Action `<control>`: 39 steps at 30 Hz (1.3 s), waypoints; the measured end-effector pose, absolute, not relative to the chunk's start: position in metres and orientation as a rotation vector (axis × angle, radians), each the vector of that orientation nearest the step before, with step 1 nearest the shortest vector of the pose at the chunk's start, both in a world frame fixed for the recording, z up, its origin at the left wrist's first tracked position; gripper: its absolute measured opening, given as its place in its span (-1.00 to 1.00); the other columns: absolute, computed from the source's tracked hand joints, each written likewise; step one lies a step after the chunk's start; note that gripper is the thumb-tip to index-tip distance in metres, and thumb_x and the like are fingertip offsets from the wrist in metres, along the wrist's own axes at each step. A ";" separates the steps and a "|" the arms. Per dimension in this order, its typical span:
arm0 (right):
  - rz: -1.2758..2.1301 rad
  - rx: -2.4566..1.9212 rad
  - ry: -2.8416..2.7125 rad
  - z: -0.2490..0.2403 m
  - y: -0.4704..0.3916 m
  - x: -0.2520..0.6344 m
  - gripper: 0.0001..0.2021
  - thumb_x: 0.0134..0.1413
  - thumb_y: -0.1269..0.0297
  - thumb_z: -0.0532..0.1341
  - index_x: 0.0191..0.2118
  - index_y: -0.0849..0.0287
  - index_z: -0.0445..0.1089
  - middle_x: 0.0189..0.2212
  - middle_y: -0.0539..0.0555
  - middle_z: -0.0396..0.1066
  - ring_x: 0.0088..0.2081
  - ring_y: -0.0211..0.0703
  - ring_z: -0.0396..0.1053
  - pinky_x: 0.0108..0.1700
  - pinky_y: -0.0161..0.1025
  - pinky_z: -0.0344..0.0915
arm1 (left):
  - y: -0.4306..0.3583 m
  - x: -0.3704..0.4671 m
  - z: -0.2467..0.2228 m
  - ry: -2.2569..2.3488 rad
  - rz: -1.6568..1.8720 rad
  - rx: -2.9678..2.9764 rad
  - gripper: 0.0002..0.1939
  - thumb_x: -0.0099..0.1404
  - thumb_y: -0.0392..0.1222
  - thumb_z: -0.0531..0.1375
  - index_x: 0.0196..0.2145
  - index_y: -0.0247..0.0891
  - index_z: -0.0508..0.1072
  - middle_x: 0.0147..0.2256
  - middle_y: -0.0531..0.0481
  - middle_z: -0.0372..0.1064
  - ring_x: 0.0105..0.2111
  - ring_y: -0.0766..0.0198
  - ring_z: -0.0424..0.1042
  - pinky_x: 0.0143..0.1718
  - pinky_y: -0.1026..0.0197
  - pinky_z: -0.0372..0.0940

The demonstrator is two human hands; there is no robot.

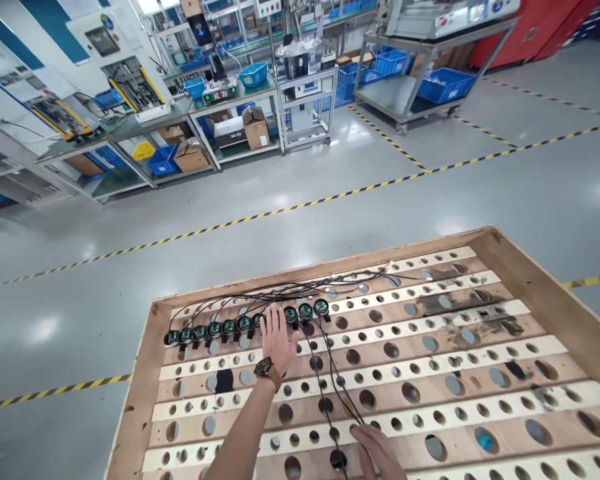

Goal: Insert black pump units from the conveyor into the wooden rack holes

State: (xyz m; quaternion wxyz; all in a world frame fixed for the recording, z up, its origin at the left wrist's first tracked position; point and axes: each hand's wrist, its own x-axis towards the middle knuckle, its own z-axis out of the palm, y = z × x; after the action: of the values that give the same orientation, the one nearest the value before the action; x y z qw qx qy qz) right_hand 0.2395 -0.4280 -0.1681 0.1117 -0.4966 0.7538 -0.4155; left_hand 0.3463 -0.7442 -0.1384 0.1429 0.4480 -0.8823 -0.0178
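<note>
Several round black gauge-like units with green faces (229,327) stand in a row along the far side of a wooden tray (145,360) with drilled slats. My left hand (277,337), wearing a dark watch (264,367), lies over the row with fingers stretched out, hiding part of it. Just right of that hand, more units (306,311) show. Black cables (333,367) run from this end toward me. Low in the view, my right hand (377,450) is closed at the fingertips on a black cable. Other cables (280,291) lie bunched along the far edge.
Workbenches with machines (133,87) and blue bins (253,75) line the back left. A metal cart (400,93) stands at the back right near red cabinets (530,33). Yellow-black tape (280,211) crosses the grey floor beyond the tray.
</note>
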 end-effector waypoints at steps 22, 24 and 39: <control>-0.684 -1.465 1.919 -0.087 -0.708 0.125 -0.35 0.01 0.56 0.17 0.27 0.11 0.32 0.20 0.18 0.45 0.14 0.06 0.47 0.18 -0.08 0.41 | -0.760 0.288 -0.128 -2.655 -0.250 1.279 -0.46 0.39 -0.42 -0.06 0.23 -0.39 0.44 0.27 -0.30 0.40 0.32 -0.09 0.33 0.43 -0.31 0.07; -0.682 -1.479 1.926 -0.082 -0.708 0.117 -0.46 0.05 0.51 0.21 0.18 0.06 0.37 0.10 0.12 0.53 0.06 0.04 0.51 0.12 -0.11 0.41 | -0.761 0.288 -0.131 -2.639 -0.272 1.276 -0.46 0.38 -0.43 -0.06 0.22 -0.39 0.45 0.25 -0.31 0.42 0.30 -0.09 0.36 0.42 -0.32 0.09; -0.489 -1.561 1.972 -0.085 -0.692 0.088 -0.52 0.18 0.45 0.20 0.22 0.17 0.32 0.16 0.23 0.44 0.14 0.11 0.45 0.16 -0.06 0.37 | -0.682 0.328 -0.131 -2.176 -0.426 1.369 -0.50 0.52 -0.09 -0.05 0.31 -0.34 0.25 0.31 -0.41 0.23 0.42 -0.11 0.11 0.39 -0.24 0.16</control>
State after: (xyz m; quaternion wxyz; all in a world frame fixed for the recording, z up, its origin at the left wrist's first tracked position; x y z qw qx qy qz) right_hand 0.0878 -0.6923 -0.0850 0.2858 -0.5840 0.7375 -0.1828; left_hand 0.3277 -0.6822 -0.1313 0.2645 0.5066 -0.8053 -0.1578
